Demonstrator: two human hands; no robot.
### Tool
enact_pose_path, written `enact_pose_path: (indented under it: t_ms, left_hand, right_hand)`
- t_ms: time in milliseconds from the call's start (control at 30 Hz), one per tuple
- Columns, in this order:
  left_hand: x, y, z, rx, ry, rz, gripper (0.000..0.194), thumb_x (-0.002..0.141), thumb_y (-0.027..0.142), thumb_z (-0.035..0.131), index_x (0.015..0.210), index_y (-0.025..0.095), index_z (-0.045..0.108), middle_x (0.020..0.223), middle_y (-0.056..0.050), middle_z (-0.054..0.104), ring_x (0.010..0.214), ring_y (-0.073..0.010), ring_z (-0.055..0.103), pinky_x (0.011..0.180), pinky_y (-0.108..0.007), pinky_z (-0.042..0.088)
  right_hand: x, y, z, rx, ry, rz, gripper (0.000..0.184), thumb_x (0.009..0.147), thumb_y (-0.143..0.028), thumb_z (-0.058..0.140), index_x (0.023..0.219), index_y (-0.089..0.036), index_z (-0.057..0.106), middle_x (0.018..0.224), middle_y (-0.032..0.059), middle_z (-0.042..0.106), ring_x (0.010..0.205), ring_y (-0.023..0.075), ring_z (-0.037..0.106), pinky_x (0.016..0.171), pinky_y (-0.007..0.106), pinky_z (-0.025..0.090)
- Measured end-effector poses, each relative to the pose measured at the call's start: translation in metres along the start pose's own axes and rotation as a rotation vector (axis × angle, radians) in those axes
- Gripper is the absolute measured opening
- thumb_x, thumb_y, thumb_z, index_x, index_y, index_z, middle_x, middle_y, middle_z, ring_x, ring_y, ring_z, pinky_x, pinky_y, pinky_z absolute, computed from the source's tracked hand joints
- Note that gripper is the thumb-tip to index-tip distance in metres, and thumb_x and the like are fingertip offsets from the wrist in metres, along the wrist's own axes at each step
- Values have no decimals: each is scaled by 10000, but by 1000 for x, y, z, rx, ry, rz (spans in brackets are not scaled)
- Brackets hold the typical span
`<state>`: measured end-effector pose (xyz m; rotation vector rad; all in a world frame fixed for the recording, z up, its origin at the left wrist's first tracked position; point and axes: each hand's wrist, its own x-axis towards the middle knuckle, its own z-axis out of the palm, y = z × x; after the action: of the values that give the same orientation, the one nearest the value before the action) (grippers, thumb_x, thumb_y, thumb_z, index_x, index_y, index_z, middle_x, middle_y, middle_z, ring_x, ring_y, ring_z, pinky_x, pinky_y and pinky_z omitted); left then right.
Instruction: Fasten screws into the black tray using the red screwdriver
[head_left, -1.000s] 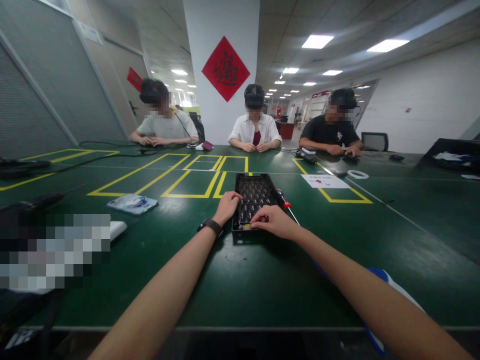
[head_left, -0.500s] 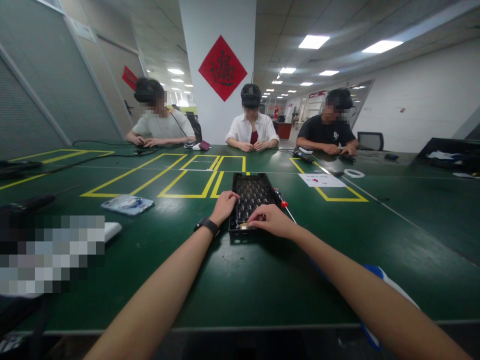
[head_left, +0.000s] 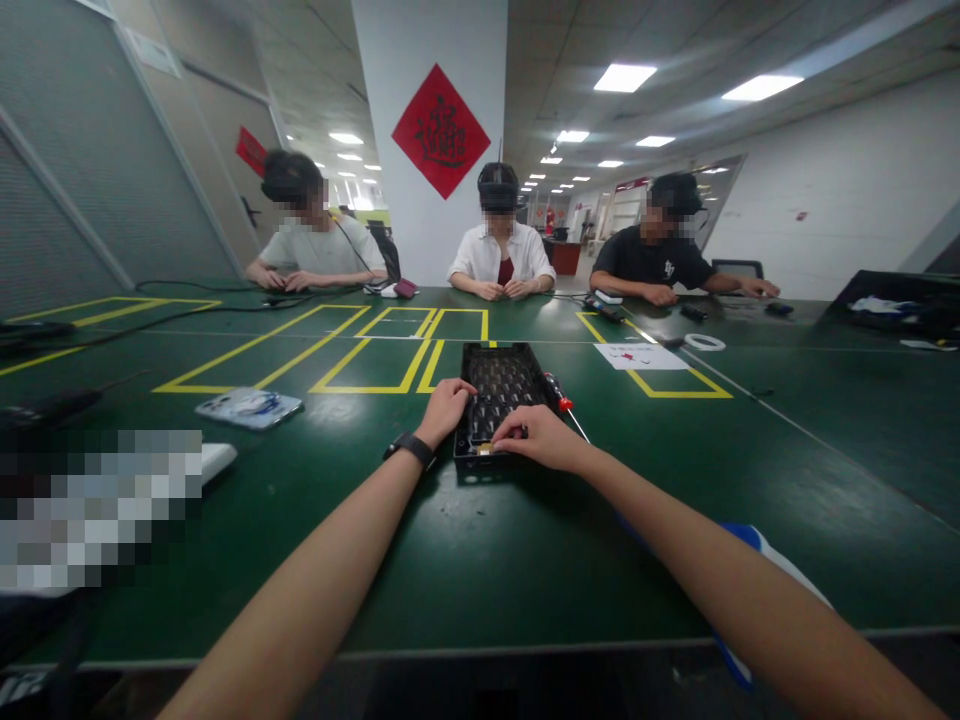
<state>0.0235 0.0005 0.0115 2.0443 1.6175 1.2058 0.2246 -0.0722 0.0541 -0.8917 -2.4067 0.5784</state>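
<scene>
Green tabletop (head_left: 465, 570) beneath, we do best bracing our loosely open left hand (head_left: 446, 408) on the black case (head_left: 469, 464), keeping the yellowish part (head_left: 482, 449) at its near end level and gently pinched in our right hand (head_left: 546, 438).

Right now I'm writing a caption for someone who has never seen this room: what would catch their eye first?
Probably the red diamond sign on the pale pillar, straight ahead. Below it, the black open case stands out on the green table, with the left hand at its left edge and the right hand at its near end.
</scene>
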Motion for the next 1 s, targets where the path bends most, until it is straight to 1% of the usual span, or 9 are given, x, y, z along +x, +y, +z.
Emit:
enact_pose_path:
  t_ms: [167,367,533,600,833,1000]
  left_hand:
    - [0,0,0,-16,6,0,314,722,184,353,789,169,660,930,-50,644,939,-188,537,862,-300,416]
    - [-1,-1,0,-14,7,6,316,735,181,345,782,168,658,923,-51,641,937,-189,539,867,-304,414]
    - [-1,1,0,-17,-2,-20,313,735,185,353,789,167,661,926,-51,645,920,-187,542,849,-295,423]
    - [0,2,0,-12,-1,-23,312,730,180,356,782,170,663,917,-50,647,920,-188,542,855,-297,420]
    - [-1,1,-1,1,9,10,325,728,172,345,780,160,666,903,-58,646,922,-188,539,874,-310,406]
    - [-1,1,-1,7,9,0,326,728,173,344,782,165,665,906,-56,646,928,-188,540,871,-307,409]
  right_hand:
    - [0,0,0,-9,-11,18,214,760,-331,610,837,-161,713,727,36,666,626,104,521,606,223,367]
    - [0,-1,0,10,6,-1,201,746,-324,625,832,-164,712,775,40,671,675,116,540,634,229,385]
    - [0,1,1,-5,-17,29,205,757,-323,613,833,-159,710,715,32,664,628,105,529,609,223,374]
    - [0,1,1,-3,-23,27,206,760,-323,609,834,-159,708,720,32,668,623,104,533,603,221,377]
    - [0,-2,1,39,-3,12,207,753,-323,615,835,-156,705,783,43,687,705,125,591,669,231,415]
    - [0,-2,0,73,-3,25,208,739,-323,630,833,-155,709,781,46,693,704,131,602,672,237,425]
